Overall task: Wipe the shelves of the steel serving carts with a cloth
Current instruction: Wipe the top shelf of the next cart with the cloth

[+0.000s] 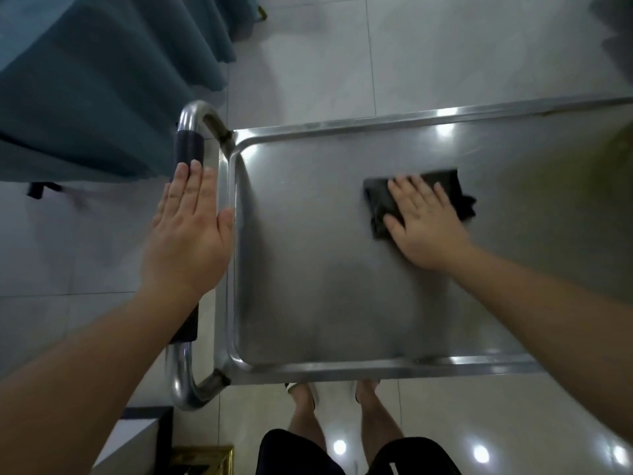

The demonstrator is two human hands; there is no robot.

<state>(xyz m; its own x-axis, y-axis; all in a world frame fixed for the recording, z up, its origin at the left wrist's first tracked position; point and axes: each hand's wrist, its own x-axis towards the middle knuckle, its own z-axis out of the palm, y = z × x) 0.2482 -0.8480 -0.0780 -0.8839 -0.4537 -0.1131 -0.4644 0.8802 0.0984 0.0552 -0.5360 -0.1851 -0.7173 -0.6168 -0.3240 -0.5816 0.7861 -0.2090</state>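
Observation:
The steel cart's top shelf (pixel 325 296) fills the middle of the head view, a shallow tray with a raised rim. A dark folded cloth (pixel 448 181) lies on it toward the far side. My right hand (pixel 424 221) presses flat on the cloth, fingers spread. At the cart's left end runs its tubular handle (pixel 186 145), wrapped with a dark grip. My left hand (pixel 190 231) hovers flat over that handle, fingers straight and together, holding nothing.
A teal draped tablecloth (pixel 102 80) hangs at the upper left, close to the handle. Glossy grey floor tiles (pixel 342 46) surround the cart. My legs and sandalled feet stand against the cart's near rim. A white box with dark edging (pixel 137 437) sits at the lower left.

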